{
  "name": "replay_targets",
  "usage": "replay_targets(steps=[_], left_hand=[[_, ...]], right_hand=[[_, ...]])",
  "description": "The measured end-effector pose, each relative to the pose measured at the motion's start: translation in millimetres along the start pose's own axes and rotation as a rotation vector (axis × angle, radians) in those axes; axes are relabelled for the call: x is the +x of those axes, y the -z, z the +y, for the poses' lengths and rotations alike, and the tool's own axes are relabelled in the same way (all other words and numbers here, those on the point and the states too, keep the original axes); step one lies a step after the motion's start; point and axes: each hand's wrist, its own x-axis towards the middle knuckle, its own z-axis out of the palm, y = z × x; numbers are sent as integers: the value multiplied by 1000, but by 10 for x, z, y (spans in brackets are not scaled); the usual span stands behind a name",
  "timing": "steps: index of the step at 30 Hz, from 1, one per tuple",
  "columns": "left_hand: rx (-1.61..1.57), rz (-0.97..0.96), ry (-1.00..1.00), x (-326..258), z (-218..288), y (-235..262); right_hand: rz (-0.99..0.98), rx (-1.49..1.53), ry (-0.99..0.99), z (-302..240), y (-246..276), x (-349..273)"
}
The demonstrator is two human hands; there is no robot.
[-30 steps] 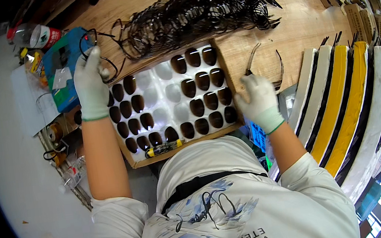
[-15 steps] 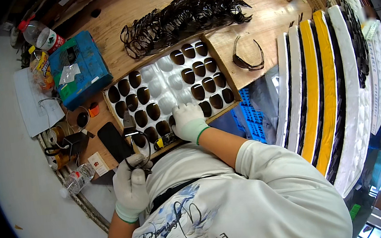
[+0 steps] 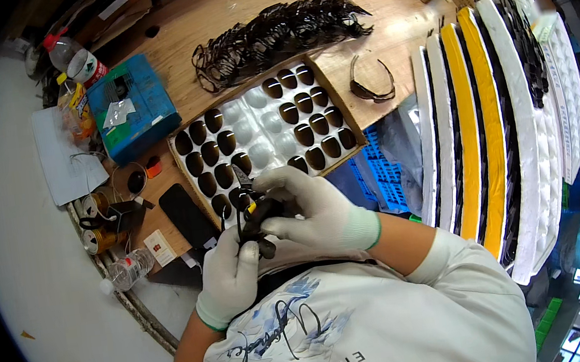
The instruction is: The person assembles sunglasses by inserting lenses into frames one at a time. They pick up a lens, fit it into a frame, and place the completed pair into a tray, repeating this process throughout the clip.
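Both my gloved hands meet over the near edge of a shallow box [image 3: 329,75] of dark brown lenses. My left hand [image 3: 230,279] is closed on a dark eyeglass frame [image 3: 266,249], mostly covered by the fingers. My right hand [image 3: 319,210] is closed round a black-and-yellow-handled tool [image 3: 251,207] with a pointed grey blade, held against the frame; its exact kind is hidden. Lenses [image 3: 304,134] sit in rows on both sides of the white lens tray [image 3: 255,136], with bare pockets in the middle.
Many dark frames [image 3: 280,37] lie in a long pile behind the box. One pair of glasses [image 3: 372,84] lies to its right. At left are a blue box [image 3: 133,113], bottles [image 3: 123,270] and a phone [image 3: 186,215]. White and yellow padded strips [image 3: 468,130] stand at right.
My right hand has left the lens tray and come to my left hand, now with the black-and-yellow tool. My left hand has moved right and slightly up with the frame.
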Motion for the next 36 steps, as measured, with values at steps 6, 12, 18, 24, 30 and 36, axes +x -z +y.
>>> replay_targets(steps=[6, 12, 18, 24, 30, 36], left_hand=[[-37, -30, -31, 56, 31, -30], [-268, -239, 11, 16, 84, -1], [-170, -123, 29, -47, 1, 59], [-100, -16, 99, -136, 41, 43], [-74, 51, 6, -178, 55, 74], [-263, 9, 232, -89, 16, 119]], right_hand=[[-136, 260, -314, -271, 244, -15], [-322, 513, -458, -3, 410, -91], [-227, 619, -513, 85, 220, -56], [-199, 783, -576, 309, 6, -78], [-161, 567, -543, 153, -85, -55], [-108, 175, -434, -10, -72, -68]])
